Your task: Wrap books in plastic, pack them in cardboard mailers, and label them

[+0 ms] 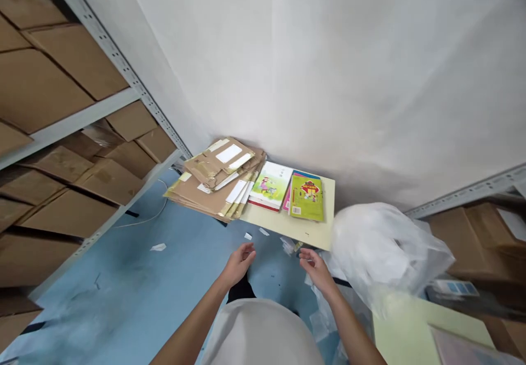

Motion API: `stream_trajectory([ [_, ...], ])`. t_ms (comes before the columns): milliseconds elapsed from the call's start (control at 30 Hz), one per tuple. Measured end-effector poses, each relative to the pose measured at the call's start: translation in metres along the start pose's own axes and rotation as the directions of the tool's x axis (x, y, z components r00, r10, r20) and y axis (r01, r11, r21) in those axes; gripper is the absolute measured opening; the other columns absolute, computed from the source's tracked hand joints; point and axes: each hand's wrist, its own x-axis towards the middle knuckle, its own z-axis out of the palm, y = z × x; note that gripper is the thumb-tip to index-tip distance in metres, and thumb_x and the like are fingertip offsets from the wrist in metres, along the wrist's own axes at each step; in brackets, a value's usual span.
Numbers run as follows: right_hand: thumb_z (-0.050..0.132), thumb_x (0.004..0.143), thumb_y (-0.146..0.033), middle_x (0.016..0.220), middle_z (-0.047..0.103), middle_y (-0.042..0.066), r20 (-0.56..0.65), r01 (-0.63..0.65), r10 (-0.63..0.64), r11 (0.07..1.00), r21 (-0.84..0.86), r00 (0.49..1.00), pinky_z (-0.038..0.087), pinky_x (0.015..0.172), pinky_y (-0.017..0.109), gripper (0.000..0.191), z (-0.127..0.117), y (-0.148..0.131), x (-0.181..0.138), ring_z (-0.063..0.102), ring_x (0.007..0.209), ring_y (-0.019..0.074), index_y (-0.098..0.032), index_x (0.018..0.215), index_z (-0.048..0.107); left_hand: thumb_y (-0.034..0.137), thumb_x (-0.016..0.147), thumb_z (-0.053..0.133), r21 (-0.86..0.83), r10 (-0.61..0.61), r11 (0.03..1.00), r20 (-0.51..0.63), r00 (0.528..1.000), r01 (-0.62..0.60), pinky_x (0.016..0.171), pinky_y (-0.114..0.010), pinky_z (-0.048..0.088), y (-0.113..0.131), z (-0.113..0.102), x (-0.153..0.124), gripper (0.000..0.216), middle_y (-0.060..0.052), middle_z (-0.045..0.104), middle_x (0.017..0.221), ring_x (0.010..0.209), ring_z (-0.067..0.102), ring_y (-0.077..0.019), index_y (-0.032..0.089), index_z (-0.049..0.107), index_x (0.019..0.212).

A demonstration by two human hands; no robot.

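Right now, both bare hands are held out low before the front edge of the pale yellow bench [283, 229], and nothing is gripped by either. On one side, the left hand [240, 261] is seen over the blue floor [176, 283], its fingers loosely bent, its palm turned inward and unfilled. Across from it, the right hand [315, 266] is carried just short of the front right corner, fingers half curled, thumb parted from them, nothing held.

And up on the bench, the middle is taken by a picture book [270, 185] with a white and green cover, laid flat over a red-edged one. Just beside it, towards the right edge, a yellow-green booklet [307, 198] is laid on top, with pink and blue covers partly hidden beneath. Over at the left end, flat cardboard packages [205, 194] with white labels are heaped untidily, their corners pushed out past the front edge.

Close by the right edge, a bulging white plastic bag [378, 244] is seen. Paper scraps [158, 247] are scattered on the floor, and at far left, shelves are packed with cardboard boxes [94, 52].
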Motion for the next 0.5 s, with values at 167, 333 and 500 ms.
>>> stream_trajectory([
  [167, 0.066, 0.069, -0.045, 0.102, 0.069, 0.009, 0.081, -0.018, 0.024, 0.997, -0.077, 0.996, 0.049, 0.087, 0.04, 0.042, 0.084, -0.037, 0.059, 0.064, 0.097, 0.0243, -0.02, 0.103, 0.064, 0.056, 0.062, 0.07, -0.07, -0.004, 0.998, -0.121, 0.993, -0.004, 0.089, -0.041, 0.05, 0.007, -0.082, 0.064, 0.056, -0.013, 0.069, 0.103, 0.095, 0.066, -0.0259, 0.015, 0.063, 0.1],
  [333, 0.066, 0.069, -0.043, 0.1, 0.069, 0.008, 0.219, -0.081, 0.115, 0.984, -0.157, 0.969, 0.051, 0.082, 0.038, 0.042, 0.153, -0.072, 0.103, 0.065, 0.093, 0.0233, -0.019, 0.104, 0.065, 0.046, 0.067, 0.071, -0.144, -0.141, 0.984, -0.28, 0.95, 0.104, 0.093, -0.042, 0.047, 0.009, -0.158, 0.124, 0.049, -0.017, 0.065, 0.114, 0.106, 0.063, -0.0282, 0.012, 0.061, 0.101],
  [500, 0.071, 0.065, -0.036, 0.104, 0.068, 0.008, 0.19, -0.04, 0.053, 0.997, -0.069, 0.98, 0.05, 0.083, 0.038, 0.036, 0.213, -0.124, 0.17, 0.065, 0.088, 0.0208, -0.02, 0.097, 0.066, 0.037, 0.072, 0.071, -0.136, -0.148, 0.986, -0.433, 0.889, 0.098, 0.102, -0.041, 0.04, 0.02, -0.214, 0.183, 0.053, -0.018, 0.055, 0.13, 0.122, 0.052, -0.0293, 0.013, 0.056, 0.116],
])
